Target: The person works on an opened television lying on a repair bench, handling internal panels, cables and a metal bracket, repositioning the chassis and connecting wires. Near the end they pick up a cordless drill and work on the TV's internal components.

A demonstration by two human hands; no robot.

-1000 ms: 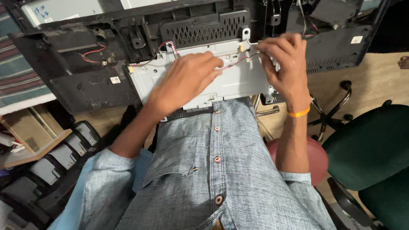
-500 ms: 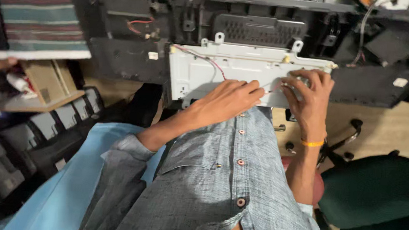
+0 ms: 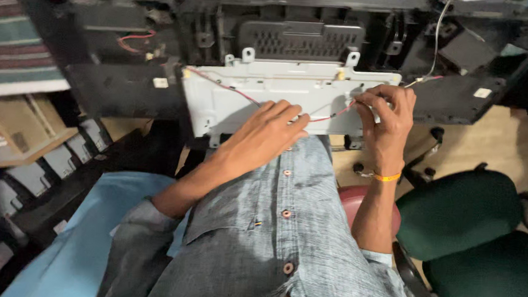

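Observation:
A pale metal shield plate [image 3: 260, 97] lies across the back of a large black plastic chassis [image 3: 128, 87] resting against my lap. A thin red wire [image 3: 222, 85] runs across the plate from its upper left toward the right. My left hand [image 3: 264, 136] rests flat on the plate's lower middle, fingers touching the wire. At the plate's right end, my right hand [image 3: 386, 122] pinches the same red wire between fingertips. An orange band circles my right wrist. A black vent grille [image 3: 300, 39] sits above the plate.
A green office chair [image 3: 483, 226] stands at the right on a wooden floor. A maroon seat edge [image 3: 357, 201] shows under my right arm. At the left are a wooden shelf [image 3: 18, 135], stacked dark trays [image 3: 46, 167] and striped cloth [image 3: 10, 45]. Light blue fabric [image 3: 84, 241] covers my left leg.
The view has shifted so the chassis sits squarer and more centred. My left hand slid lower on the plate. My right hand came down from the plate's top edge to its right end.

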